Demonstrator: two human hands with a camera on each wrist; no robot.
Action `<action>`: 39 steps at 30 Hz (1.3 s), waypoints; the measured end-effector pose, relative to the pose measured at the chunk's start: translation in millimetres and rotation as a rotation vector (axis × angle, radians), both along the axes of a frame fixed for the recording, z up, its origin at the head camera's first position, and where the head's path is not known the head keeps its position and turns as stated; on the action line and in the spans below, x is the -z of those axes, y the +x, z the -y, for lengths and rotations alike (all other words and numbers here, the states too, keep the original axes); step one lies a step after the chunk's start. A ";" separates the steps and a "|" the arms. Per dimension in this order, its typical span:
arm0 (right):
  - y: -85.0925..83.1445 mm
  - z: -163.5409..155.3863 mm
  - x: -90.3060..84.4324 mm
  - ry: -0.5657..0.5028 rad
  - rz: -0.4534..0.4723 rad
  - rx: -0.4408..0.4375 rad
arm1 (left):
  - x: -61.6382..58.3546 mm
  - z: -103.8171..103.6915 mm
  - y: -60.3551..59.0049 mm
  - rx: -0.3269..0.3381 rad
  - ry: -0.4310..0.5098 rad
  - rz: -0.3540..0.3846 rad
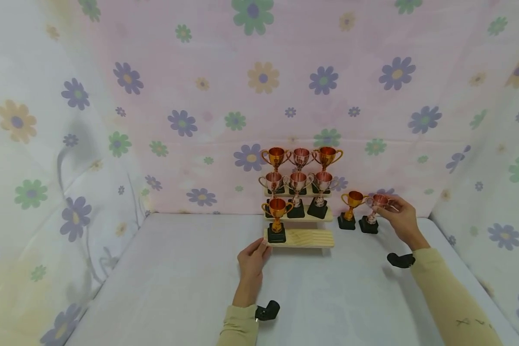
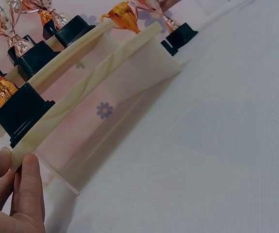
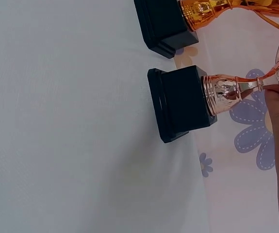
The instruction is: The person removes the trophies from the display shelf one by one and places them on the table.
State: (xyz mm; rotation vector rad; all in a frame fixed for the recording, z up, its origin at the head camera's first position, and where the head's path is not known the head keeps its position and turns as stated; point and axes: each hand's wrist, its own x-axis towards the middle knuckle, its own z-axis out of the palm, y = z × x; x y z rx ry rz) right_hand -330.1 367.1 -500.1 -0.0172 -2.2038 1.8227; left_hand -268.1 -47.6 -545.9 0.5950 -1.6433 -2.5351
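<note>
Rose-copper plastic is what my right hand (image 1: 400, 216) is pinching: the pink trophy (image 1: 374, 211) by its cup, base resting on the table beside the gold trophy (image 1: 350, 209). My left hand (image 1: 253, 257), fingers straight, is bracing the wooden stand (image 1: 311, 238). Next, I judge, I'm lifting it onto the lowest step.

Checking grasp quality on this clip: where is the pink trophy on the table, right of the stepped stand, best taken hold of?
Probably at the cup of the pink trophy, from its right side, where the right hand already touches it. It stands upright with its heavy black base low; the gold trophy crowds its left, so the right and the top are open.
</note>
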 end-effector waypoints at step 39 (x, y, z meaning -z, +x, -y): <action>84.0 130.7 -15.3 0.533 -0.203 -0.063 | -4.4 -0.3 1.5 0.006 0.007 -0.013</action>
